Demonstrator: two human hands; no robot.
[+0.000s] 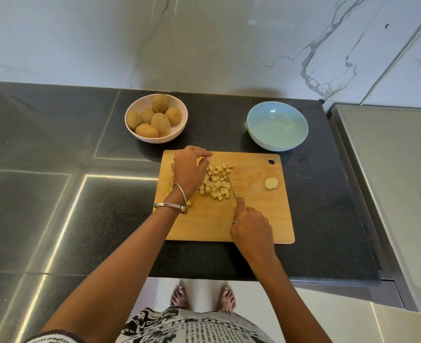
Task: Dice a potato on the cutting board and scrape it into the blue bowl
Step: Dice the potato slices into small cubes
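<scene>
1. My right hand (251,227) has its grip closed round the handle of the knife (232,185); the blade runs away from me along the 3 o'clock edge of the diced potato (215,181), edge down on the cutting board (254,219)
2. My left hand (189,169) sits over the 9 o'clock side of the pile, fingers curled with tips bent under; whether it grips any pieces or only steadies them I cannot tell
3. Dice lie mid-board, a few strays hidden near my left wrist. One rounded end piece (271,183) lies apart at 3 o'clock of the pile, uncut
4. Blue bowl (277,125) stands on the dark surface (80,219) at 1 o'clock of the board, just beyond its far edge, nothing in it. Pink bowl of whole potatoes (156,118) at 11 o'clock
5. Judgement: dicing is nearly done; the gather-and-scrape step is not yet begun
6. To do it well: keep left fingertips tucked behind the knuckles, blade flat to the board, sweep strays into one heap, deal with the end piece, then bring the board's edge over the bowl rim before pushing
7. Risk: cubes are light and roll; slow strokes
</scene>
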